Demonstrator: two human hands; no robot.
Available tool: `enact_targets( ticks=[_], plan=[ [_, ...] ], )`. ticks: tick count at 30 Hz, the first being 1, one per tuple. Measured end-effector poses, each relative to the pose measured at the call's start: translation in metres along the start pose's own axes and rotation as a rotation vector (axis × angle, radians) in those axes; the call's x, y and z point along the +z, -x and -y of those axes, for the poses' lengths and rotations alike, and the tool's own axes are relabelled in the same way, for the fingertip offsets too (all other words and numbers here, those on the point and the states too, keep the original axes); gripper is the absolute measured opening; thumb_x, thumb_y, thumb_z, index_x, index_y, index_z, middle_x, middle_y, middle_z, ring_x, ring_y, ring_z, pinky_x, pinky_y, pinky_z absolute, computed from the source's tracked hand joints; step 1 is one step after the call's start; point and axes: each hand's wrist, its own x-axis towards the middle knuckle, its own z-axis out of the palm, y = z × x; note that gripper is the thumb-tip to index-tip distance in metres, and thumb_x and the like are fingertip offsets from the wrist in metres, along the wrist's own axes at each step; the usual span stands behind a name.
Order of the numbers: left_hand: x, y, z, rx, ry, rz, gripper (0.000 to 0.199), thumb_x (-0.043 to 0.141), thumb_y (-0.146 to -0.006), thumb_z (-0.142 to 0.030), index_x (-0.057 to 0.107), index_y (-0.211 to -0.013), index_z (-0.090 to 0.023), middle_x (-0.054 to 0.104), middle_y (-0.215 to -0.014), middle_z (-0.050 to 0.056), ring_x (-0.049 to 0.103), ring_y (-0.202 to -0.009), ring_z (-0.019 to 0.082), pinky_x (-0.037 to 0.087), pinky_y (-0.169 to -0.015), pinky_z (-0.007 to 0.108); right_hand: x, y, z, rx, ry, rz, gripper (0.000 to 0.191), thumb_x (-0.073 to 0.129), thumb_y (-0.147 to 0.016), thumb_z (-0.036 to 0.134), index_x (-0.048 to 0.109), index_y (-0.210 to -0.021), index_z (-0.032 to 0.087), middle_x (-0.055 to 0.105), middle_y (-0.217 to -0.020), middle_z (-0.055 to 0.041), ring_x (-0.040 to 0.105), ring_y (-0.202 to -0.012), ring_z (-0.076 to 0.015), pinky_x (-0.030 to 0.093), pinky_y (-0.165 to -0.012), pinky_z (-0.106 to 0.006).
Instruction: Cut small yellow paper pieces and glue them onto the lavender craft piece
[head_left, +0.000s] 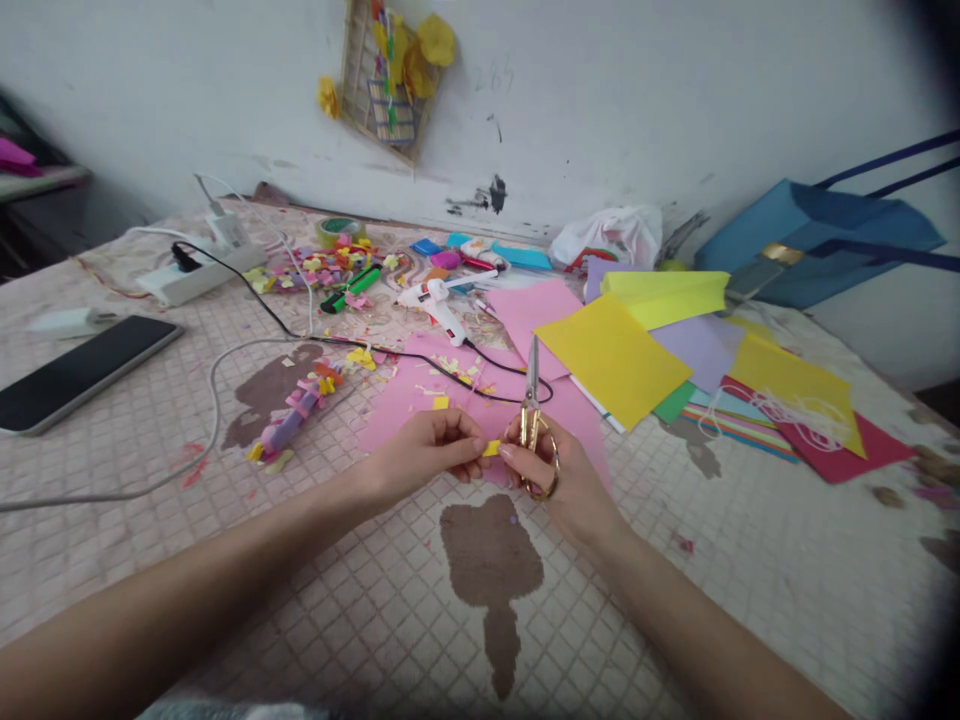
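Between my two hands is a small yellow paper piece (pixel 492 448), pinched from the left by my left hand (pixel 442 445). My right hand (pixel 551 465) has thumb and fingertips at the piece's other end, and it also holds gold-handled scissors (pixel 531 395) with the blades pointing away from me. Both hands are closed, just above a pink paper sheet (pixel 405 390) strewn with paper scraps. Another yellow paper bit (pixel 441 403) lies on that sheet behind my left hand. Off to the left rests a purple paper stick (pixel 289 425) with small coloured pieces attached.
A white glue gun (pixel 442 312) lies beyond the pink sheet, its black cord (pixel 420 355) crossing the table. Coloured paper sheets (pixel 615 355) spread to the right. At left are a phone (pixel 82 375) and a power strip (pixel 199 272). A blue bag (pixel 810 240) stands back right.
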Motion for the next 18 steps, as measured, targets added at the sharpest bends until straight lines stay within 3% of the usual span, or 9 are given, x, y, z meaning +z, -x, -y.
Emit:
enact_targets(
  ticks=[5, 12, 18],
  plan=[
    [0.0016, 0.0005, -0.0015, 0.016, 0.008, -0.032, 0.024, 0.055, -0.082, -0.036, 0.053, -0.077, -0.013, 0.06, -0.067, 0.001, 0.056, -0.061, 0.009, 0.045, -0.062, 0.024, 0.0009, 0.0009, 0.0024, 0.001, 0.021, -0.018, 0.016, 0.063, -0.075, 0.028, 0.05, -0.08, 0.02, 0.048, -0.054, 0.0064, 0.043, -0.047, -0.009, 0.03, -0.044, -0.021],
    [0.0017, 0.0007, -0.0026, 0.024, -0.086, -0.021, 0.023, 0.064, -0.075, -0.032, 0.054, -0.074, -0.012, 0.057, -0.065, -0.001, 0.053, -0.058, 0.008, 0.043, -0.058, 0.024, 0.0014, 0.0008, -0.0003, 0.01, -0.004, -0.005, 0.018, 0.064, -0.075, 0.029, 0.05, -0.078, 0.02, 0.049, -0.056, 0.0063, 0.044, -0.047, -0.0086, 0.03, -0.044, -0.02],
    [0.0019, 0.0013, -0.0012, -0.102, 0.125, -0.013, 0.02, 0.063, -0.076, -0.03, 0.055, -0.073, -0.012, 0.06, -0.066, 0.0, 0.053, -0.056, 0.007, 0.042, -0.057, 0.022, 0.0004, 0.0007, 0.0013, -0.005, -0.023, -0.047, 0.018, 0.065, -0.075, 0.031, 0.051, -0.08, 0.021, 0.049, -0.058, 0.0061, 0.044, -0.049, -0.0091, 0.031, -0.045, -0.021]
  ],
)
